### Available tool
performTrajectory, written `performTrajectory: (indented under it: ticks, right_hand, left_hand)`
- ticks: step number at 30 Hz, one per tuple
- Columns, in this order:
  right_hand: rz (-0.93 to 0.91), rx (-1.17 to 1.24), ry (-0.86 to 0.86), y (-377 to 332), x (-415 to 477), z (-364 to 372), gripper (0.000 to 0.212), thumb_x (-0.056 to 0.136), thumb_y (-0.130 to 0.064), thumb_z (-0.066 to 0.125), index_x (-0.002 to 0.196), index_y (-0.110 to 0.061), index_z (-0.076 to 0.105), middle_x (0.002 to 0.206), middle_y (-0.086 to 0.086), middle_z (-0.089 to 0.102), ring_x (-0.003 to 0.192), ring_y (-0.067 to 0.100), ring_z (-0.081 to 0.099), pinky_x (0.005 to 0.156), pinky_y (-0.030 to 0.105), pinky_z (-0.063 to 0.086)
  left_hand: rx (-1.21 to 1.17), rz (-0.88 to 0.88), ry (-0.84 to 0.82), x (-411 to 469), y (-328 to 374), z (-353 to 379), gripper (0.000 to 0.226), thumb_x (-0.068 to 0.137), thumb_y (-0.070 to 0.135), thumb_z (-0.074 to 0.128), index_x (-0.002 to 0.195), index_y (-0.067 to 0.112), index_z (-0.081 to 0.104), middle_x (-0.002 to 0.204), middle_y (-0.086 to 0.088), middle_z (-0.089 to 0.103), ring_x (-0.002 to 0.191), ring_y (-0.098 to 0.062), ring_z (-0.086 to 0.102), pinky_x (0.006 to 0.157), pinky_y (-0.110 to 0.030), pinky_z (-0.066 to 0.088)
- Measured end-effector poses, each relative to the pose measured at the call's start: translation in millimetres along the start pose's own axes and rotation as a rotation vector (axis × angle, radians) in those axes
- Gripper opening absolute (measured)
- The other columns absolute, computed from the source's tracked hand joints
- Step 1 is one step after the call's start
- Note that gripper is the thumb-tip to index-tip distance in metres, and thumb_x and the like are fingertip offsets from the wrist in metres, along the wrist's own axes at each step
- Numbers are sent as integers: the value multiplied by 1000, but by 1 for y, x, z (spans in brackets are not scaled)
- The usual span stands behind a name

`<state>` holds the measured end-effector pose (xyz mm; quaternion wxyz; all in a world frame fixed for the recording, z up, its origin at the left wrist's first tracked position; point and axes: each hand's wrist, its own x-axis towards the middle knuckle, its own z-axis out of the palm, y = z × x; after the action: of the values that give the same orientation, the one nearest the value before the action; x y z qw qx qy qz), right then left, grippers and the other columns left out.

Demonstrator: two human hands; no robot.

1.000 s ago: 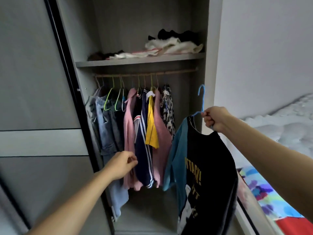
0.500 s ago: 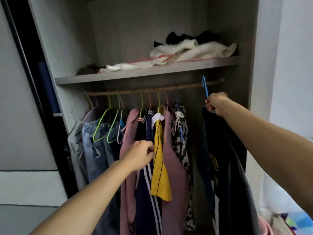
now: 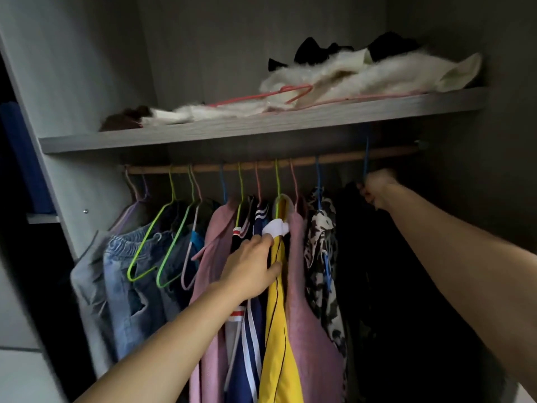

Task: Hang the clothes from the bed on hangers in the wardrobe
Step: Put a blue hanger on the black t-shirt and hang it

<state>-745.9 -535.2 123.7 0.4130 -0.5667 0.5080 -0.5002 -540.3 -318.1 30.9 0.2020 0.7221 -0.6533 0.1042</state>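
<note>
My right hand (image 3: pixel 376 189) grips the neck of a blue hanger (image 3: pixel 366 158) whose hook rises across the wooden rail (image 3: pixel 343 159) near its right end; whether the hook rests on the rail I cannot tell. A black T-shirt (image 3: pixel 377 271) hangs from it in the dark right side of the wardrobe. My left hand (image 3: pixel 251 269) presses into the row of hung clothes, fingers around the edge of a navy striped top (image 3: pixel 247 338) beside a yellow garment (image 3: pixel 277 330). Pink (image 3: pixel 308 330) and patterned (image 3: pixel 322 257) pieces hang between my hands.
A shelf (image 3: pixel 261 125) just above the rail carries white and black fabric and a pink hanger (image 3: pixel 279 94). Jeans (image 3: pixel 128 286) and empty green hangers (image 3: pixel 151 242) fill the rail's left part. The wardrobe's side walls close in left and right.
My right hand carried the blue hanger with the black T-shirt from beside the bed up to the rail. My left hand rose into the hung clothes. My view moved closer to the wardrobe.
</note>
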Motion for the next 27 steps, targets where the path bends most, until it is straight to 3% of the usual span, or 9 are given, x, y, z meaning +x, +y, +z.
performTrajectory:
  ticks: [4,8,11,13,15,17,22,24,27]
  right_hand:
    - [33,-34,10,27,1,11,33,95,-1,36,66,-10,49,61,8,47,23,5,35,29,7,18]
    - [39,4,15,27,-15,11,31,98,0,38,70,-6,49,44,6,53,22,4,42,28,12,31]
    - [31,-130,21,27,-41,5,13,93,-11,57,82,-5,58,66,12,60,45,16,57,42,24,44]
    - [-24,-323,84,32,-63,-4,20,86,-20,67,96,-3,66,88,15,66,70,25,63,58,28,45]
    - [-99,-457,148,35,-99,-14,25,86,-24,68,104,-7,71,102,12,69,93,28,65,73,30,48]
    - [-188,-478,185,38,-143,-25,21,87,-25,65,103,-14,73,101,10,72,98,26,67,88,34,52]
    - [-388,-581,185,70,-273,-80,24,92,-24,57,115,-21,64,72,-8,70,69,6,68,78,27,53]
    - [-373,-710,241,92,-319,-122,26,93,-27,56,118,-25,62,69,-11,65,72,9,67,75,24,51]
    - [-207,-782,385,133,-377,-210,27,88,-31,58,114,-29,63,69,-10,65,75,17,69,80,35,54]
  left_hand:
    - [-22,27,14,1,-7,3,40,90,42,53,121,19,44,119,-2,52,108,-21,50,81,-44,50]
    - [-27,37,3,-6,-16,0,43,92,44,51,126,18,44,124,-2,50,112,-22,49,84,-44,49]
    - [18,85,60,-20,-23,-4,42,92,43,51,125,18,49,123,-2,51,113,-24,47,88,-42,46]
    - [28,145,153,-34,-25,-7,37,91,39,51,121,18,56,119,-2,54,110,-25,47,88,-41,43]
    - [-36,233,213,-51,-22,-9,32,89,36,50,112,16,61,110,-3,58,103,-27,51,83,-41,43]
    - [-139,316,220,-71,-13,-9,24,89,31,52,104,16,63,101,-2,62,97,-27,55,76,-39,46]
    - [-287,422,39,-123,30,21,10,89,26,57,91,18,63,83,0,66,83,-32,62,63,-35,43]
    - [-300,477,-77,-145,59,41,10,89,28,57,91,22,64,80,5,67,83,-27,63,66,-33,46]
    - [-304,593,-208,-176,117,68,12,89,34,55,91,26,64,81,9,66,83,-21,63,64,-29,42]
